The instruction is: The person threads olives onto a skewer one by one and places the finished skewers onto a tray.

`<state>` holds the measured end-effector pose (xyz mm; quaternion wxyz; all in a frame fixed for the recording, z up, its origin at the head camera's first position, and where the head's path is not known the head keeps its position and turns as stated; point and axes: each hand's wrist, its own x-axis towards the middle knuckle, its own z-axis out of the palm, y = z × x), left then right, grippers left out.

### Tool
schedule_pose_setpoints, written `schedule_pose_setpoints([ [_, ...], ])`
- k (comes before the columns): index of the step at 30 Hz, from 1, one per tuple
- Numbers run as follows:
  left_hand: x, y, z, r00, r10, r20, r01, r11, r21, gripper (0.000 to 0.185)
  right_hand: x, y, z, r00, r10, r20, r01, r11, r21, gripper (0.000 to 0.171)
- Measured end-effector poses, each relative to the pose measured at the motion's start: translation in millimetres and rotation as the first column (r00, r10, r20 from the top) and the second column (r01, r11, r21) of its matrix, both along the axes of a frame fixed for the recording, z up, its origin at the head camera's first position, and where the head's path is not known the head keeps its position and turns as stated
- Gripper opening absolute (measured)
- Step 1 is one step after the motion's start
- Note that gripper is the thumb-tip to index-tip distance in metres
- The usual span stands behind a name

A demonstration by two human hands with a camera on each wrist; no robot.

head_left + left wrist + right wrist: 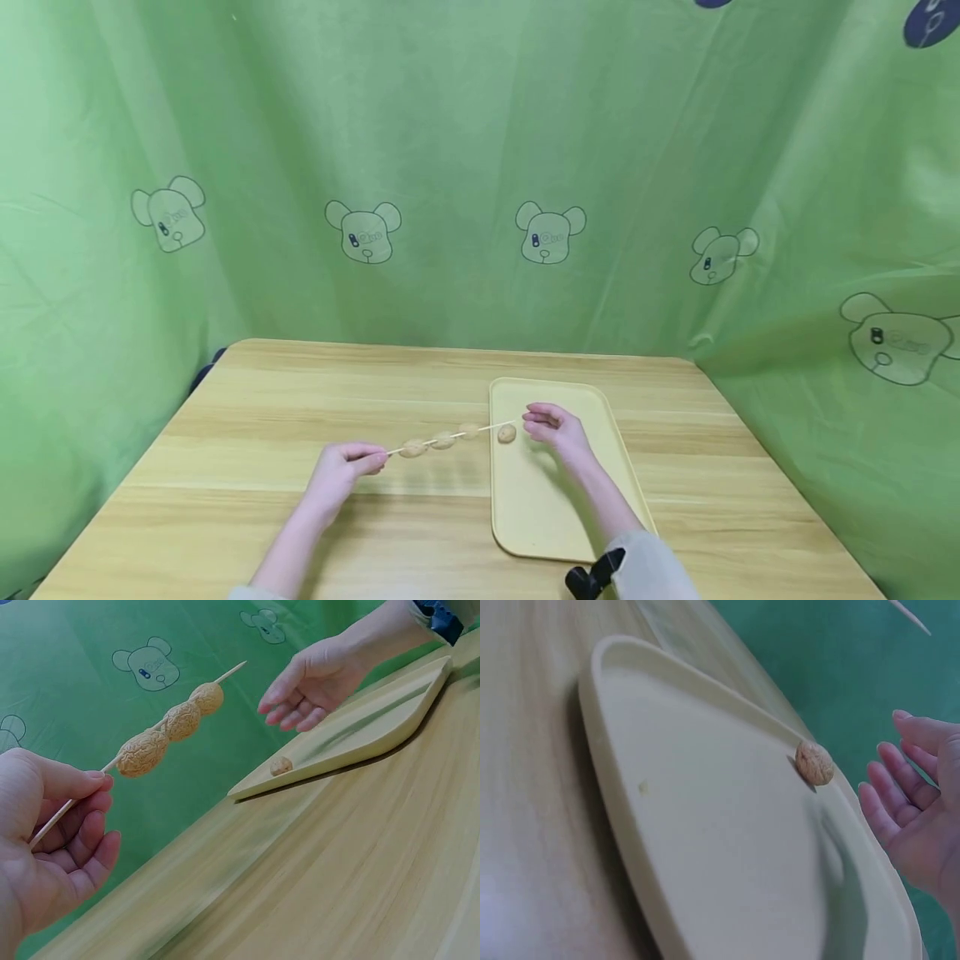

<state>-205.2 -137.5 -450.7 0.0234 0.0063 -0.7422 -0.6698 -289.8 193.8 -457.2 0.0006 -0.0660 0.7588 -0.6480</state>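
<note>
From the head view, the left hand [341, 468] pinches the near end of a thin skewer [450, 437] between thumb and fingers and holds it above the table [300, 517], its tip pointing toward the tray [540, 517]. Three balls [442, 440] are already threaded on the skewer, to the left of the tray. One loose ball [507, 433] lies on the tray near its left rim, just beyond the skewer's tip. The right hand [553, 427] hovers over the tray just right of that ball, fingers apart and loosely bent, holding nothing. By my reading, three pieces are on and this fourth remains; no other loose pieces show on the tray.

The left wrist view shows the grip more plainly: fingers [82, 825] curl under the skewer [90, 776] and the thumb presses on top. The three balls [169, 729] sit touching one another, with bare skewer past the last. The loose ball [281, 766] rests inside the tray [360, 739] near its corner, and the right hand [307, 682] is clearly above it, not touching.

The right wrist view alone shows the rough surface of the loose ball [814, 763] and that it lies against the raised rim of the tray [630, 847]. The right fingers [892, 802] stay apart from it, and the skewer's tip [911, 616] shows at the top edge.
</note>
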Motion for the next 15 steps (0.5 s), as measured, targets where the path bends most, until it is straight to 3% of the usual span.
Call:
schedule_pose_setpoints([
  [8,2.4,-2,1.6,1.0,0.01,0.001,-0.01,0.999,-0.032,0.016,-13.9,-2,-14.2,0.998,0.048,0.039,-0.051,0.993,0.103,0.044],
  [15,3.9,-2,1.6,1.0,0.018,0.001,-0.018,0.999,-0.042,0.016,-19.3,-8,-20.0,0.997,0.073,0.002,-0.072,0.98,0.186,0.043],
])
